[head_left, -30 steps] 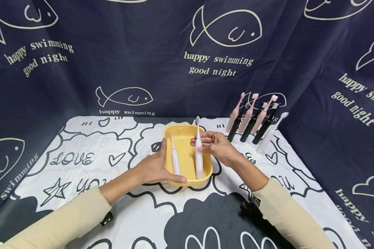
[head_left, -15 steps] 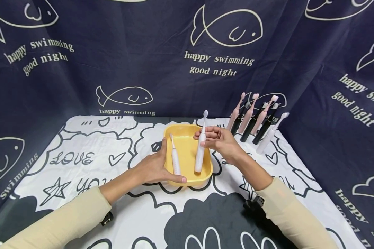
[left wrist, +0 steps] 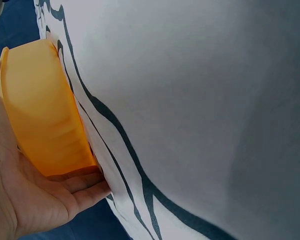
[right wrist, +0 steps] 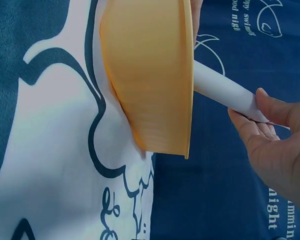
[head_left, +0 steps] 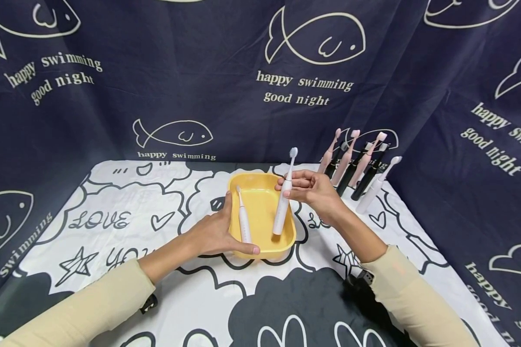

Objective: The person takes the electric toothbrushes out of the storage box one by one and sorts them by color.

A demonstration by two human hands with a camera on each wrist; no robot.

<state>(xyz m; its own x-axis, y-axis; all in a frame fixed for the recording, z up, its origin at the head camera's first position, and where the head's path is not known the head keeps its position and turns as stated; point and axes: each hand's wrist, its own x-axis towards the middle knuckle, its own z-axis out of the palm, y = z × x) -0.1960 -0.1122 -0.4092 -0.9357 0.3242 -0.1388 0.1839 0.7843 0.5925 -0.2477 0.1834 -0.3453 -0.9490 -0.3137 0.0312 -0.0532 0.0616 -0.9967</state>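
My right hand (head_left: 317, 193) pinches a white electric toothbrush (head_left: 282, 212) between thumb and fingers. It tilts with its brush head up and its base over the yellow plastic box (head_left: 260, 253). In the right wrist view the white handle (right wrist: 225, 90) slants past the box's rim, its lower end hidden behind the wall. My left hand (head_left: 214, 233) grips the box's near left corner, thumb along the front rim and fingers along the left side. Another white electric toothbrush (head_left: 244, 221) leans inside the box at its left. In the left wrist view the fingers (left wrist: 90, 187) lie against the box wall.
At the right stand several electric toothbrushes: pink ones (head_left: 343, 164), black ones (head_left: 364, 183) and a white one (head_left: 375, 190). My right hand partly covers this group. A patterned white and dark cloth (head_left: 126, 217) covers the table. Dark blue fish-print curtains (head_left: 234, 72) hang behind and beside it.
My right hand has raised the white electric toothbrush up and to the right, tilting it more to the right. My left hand and the box have stayed put.
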